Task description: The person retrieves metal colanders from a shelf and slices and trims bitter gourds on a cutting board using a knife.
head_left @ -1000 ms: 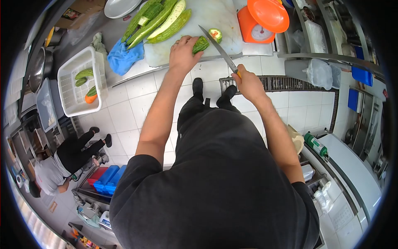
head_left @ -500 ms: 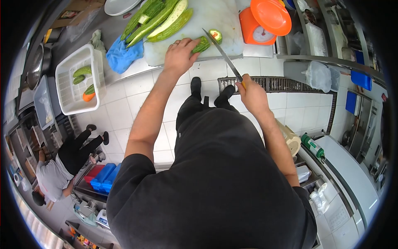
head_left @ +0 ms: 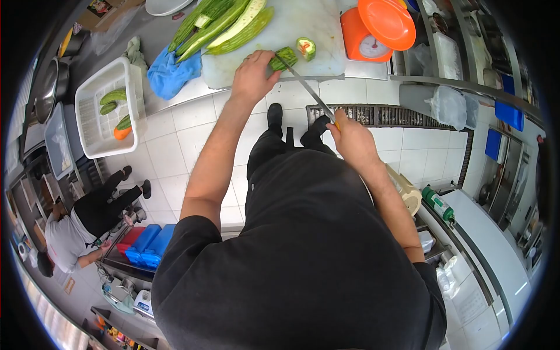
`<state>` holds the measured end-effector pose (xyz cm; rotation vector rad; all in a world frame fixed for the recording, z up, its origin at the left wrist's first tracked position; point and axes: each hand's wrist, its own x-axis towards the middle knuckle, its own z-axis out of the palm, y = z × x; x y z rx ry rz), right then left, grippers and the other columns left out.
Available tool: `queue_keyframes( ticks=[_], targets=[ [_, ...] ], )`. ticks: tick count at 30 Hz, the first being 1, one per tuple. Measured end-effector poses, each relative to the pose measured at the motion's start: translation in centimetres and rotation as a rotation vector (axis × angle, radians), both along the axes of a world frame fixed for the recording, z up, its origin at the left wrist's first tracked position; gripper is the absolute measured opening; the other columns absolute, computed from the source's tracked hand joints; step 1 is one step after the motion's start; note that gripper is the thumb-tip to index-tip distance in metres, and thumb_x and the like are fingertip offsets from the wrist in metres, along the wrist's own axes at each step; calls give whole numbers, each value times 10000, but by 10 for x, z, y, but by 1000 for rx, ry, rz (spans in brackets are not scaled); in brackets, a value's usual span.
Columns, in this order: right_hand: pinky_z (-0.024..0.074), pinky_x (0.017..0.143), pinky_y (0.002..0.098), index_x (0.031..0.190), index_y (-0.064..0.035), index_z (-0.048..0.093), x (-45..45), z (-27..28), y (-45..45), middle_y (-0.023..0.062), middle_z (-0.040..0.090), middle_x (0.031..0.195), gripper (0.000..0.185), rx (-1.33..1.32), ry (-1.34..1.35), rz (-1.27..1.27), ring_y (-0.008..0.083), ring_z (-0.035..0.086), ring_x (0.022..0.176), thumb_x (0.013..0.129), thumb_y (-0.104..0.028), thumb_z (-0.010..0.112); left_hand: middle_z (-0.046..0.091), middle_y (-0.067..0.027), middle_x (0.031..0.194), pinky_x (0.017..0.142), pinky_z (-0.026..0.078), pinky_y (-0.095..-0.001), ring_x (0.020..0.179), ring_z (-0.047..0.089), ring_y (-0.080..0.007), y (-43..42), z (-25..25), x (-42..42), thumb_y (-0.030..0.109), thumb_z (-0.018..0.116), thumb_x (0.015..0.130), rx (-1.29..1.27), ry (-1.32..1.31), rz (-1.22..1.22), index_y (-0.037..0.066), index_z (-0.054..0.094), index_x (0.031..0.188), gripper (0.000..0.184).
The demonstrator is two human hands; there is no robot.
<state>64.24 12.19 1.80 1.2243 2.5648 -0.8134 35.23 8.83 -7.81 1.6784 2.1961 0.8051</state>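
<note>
My left hand [head_left: 254,76] is closed on a green bitter melon piece [head_left: 284,59] near the front edge of the white cutting board [head_left: 318,29]. In my right hand [head_left: 353,140] is the yellow handle of a long knife [head_left: 309,88]. The blade slants up and left, its front part over the held piece. A short cut piece [head_left: 305,49], with a pale and reddish inside, lies apart to the right. Long bitter melons [head_left: 245,35], some split open, lie at the board's left side, beside a blue cloth [head_left: 169,73].
An orange scale [head_left: 368,44] stands right of the board. A white basket [head_left: 93,131] holding several vegetables is at the left. Below it, a co-worker [head_left: 70,239] stands at shelves. Blue containers [head_left: 153,245] and a floor drain [head_left: 396,116] are in view.
The knife has moved left, from between the two pieces to over the held piece. The short cut piece now lies farther from the held one. The co-worker's arms have shifted.
</note>
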Motion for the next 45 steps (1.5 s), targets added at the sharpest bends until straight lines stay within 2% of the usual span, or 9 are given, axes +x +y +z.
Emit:
queue_keyframes(
  ticks=[7, 32, 35, 39, 45],
  targets=[
    [555, 712, 563, 1080, -6, 530, -3, 2, -1, 244, 707, 858, 263, -41, -36, -19, 462, 695, 804, 1029, -252, 609, 667, -99, 1164, 935, 534, -447, 1109, 638, -345, 4, -3, 1, 218, 806, 829, -5, 12, 5, 97, 624, 1187, 420],
    [569, 682, 544, 1097, -14, 531, -16, 17, -7, 238, 712, 835, 264, -28, -102, 2, 448, 709, 783, 1032, -259, 604, 675, -99, 1122, 896, 543, -446, 1064, 656, -346, 5, -2, -4, 224, 821, 842, -20, -40, 4, 93, 626, 1148, 386],
    [558, 674, 554, 1107, -10, 522, -18, 5, -8, 241, 706, 820, 273, -55, -127, 2, 455, 703, 771, 1038, -264, 594, 676, -102, 1116, 899, 544, -445, 1064, 657, -347, 5, -2, -4, 228, 824, 840, -27, -36, 14, 94, 626, 1145, 388],
    [530, 656, 583, 1121, 2, 505, -19, -50, -9, 257, 688, 775, 288, -90, -82, -14, 475, 684, 746, 1048, -264, 586, 668, -106, 1147, 913, 542, -444, 1085, 651, -346, 5, -5, -5, 236, 834, 833, -58, -24, -4, 93, 625, 1162, 415],
    [548, 696, 566, 1145, 3, 513, -17, -59, 1, 255, 704, 828, 296, -133, -58, -16, 453, 703, 804, 1041, -267, 578, 636, -130, 1206, 926, 542, -440, 1084, 646, -335, 8, -9, -4, 229, 843, 824, 12, 31, -18, 91, 613, 1222, 480]
  ],
)
